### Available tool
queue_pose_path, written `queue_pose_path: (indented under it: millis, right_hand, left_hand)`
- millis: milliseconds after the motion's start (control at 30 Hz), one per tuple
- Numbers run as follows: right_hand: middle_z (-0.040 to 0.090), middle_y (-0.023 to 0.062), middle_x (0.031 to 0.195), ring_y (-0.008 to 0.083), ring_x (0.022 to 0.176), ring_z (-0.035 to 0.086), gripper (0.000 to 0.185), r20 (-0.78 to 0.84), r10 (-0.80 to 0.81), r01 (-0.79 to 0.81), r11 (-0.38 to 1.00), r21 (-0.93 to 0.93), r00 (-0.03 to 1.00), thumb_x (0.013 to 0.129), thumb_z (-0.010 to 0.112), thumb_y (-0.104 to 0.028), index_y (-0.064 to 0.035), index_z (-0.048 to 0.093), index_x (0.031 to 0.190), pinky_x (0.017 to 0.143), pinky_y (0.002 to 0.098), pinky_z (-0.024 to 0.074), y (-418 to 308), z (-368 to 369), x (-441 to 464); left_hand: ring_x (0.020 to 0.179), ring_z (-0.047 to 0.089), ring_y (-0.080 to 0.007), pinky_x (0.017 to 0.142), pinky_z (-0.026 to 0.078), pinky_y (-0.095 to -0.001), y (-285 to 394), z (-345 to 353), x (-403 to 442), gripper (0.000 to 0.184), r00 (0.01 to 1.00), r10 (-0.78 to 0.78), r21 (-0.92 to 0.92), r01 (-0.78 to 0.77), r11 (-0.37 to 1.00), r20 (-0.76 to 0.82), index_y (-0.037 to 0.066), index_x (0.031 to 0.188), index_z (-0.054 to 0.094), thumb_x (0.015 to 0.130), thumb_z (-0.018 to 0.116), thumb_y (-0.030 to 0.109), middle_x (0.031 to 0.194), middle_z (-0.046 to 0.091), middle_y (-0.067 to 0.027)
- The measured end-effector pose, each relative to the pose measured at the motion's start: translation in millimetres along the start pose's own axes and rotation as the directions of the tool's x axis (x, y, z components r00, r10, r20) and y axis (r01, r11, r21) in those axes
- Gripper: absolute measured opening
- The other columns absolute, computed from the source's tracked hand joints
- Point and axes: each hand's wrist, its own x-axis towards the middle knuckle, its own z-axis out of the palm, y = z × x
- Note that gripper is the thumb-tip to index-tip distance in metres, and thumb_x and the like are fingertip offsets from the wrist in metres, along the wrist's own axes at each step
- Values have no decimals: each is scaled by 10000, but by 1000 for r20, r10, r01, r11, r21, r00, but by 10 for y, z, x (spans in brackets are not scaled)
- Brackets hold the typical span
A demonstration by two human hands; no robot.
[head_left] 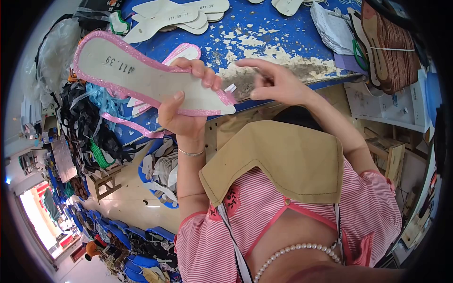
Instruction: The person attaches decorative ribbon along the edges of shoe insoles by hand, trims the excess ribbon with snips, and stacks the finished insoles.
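My left hand (pixel 181 106) is closed around a shoe insole (pixel 141 78), thumb on its pale face and fingers over the far edge. Pink glitter trim (pixel 130 47) runs round the insole's border, and a stamped number shows near its wide end. A loose pink strip (pixel 132 125) hangs below. Beside the narrow end, a small white scrap (pixel 230 88) is apart from my right hand (pixel 281 85). That hand has its index finger stretched out and the thumb apart, with no object visible in it. Behind the held insole lies another pink-edged insole (pixel 188 50), partly covered.
Plain insoles (pixel 174 16) lie piled on the worn blue table (pixel 264 40). At right are a tied stack of brown soles (pixel 394 52), green-handled scissors (pixel 360 56) and papers (pixel 330 30). Black strips (pixel 78 113) hang at left; a blue basket (pixel 163 172) stands below.
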Motion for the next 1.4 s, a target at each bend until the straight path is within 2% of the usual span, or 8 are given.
queue_pose_path:
  millis: [100,233,367,567,700,900,1200,1400]
  right_hand:
    - [551,-8,689,65,589,449,240,312,35,-142,934,328,949,799,674,-131,-56,612,1018,533,201,358,-30,184,110]
    - [571,-8,708,58,571,446,109,471,135,-245,953,180,872,847,609,-114,-47,619,932,537,180,354,146,238,63]
    - [579,-14,727,56,568,444,114,252,-35,64,992,-105,967,900,547,-115,-41,593,826,541,182,362,-42,302,-42]
    - [570,-5,726,74,599,439,121,70,-78,69,990,125,995,900,565,-105,-32,580,804,562,234,385,-108,386,280]
    - [543,1,705,86,595,416,165,-30,-167,163,981,-103,986,885,596,-106,-26,541,751,553,241,373,63,424,184]
    - [491,6,654,102,586,391,239,45,-6,17,969,-247,999,884,608,-124,-18,501,698,543,256,363,73,263,194]
    - [497,23,589,123,530,408,232,-56,-318,258,850,-458,947,856,634,-103,-10,524,674,521,277,366,69,384,376]
    - [512,34,616,147,542,442,209,-113,101,-130,950,-285,988,850,636,-89,-25,536,678,512,282,371,136,379,74]
  left_hand:
    - [765,451,-212,701,389,-353,-1,-4,-2,481,1000,11,36,-12,999,29,76,1138,485,677,504,214,924,490,-115]
    - [762,450,-207,701,390,-352,216,-124,-19,489,994,111,56,-112,992,16,79,1148,485,681,500,223,917,490,-110]
    - [752,443,-198,685,389,-351,367,-228,6,495,984,164,46,-161,986,-63,80,1142,485,674,501,239,886,481,-95]
    - [822,500,-227,728,425,-374,-31,-198,-23,523,995,93,-141,-86,986,46,66,1189,471,699,530,241,964,528,-124]
    - [822,574,-247,745,465,-359,-11,63,-83,392,897,302,481,-120,868,-321,18,1132,535,797,579,216,1012,596,-170]
    - [758,605,-167,684,484,-266,93,-362,-183,261,750,360,675,154,721,-555,-6,1014,612,809,691,135,922,657,-114]
    - [656,576,-116,597,454,-210,-202,-111,-233,151,763,283,672,254,696,-581,8,861,651,804,730,124,776,655,-59]
    - [654,576,-121,601,456,-220,-230,-155,-189,156,725,304,659,267,703,-618,2,882,645,808,722,116,806,662,-68]
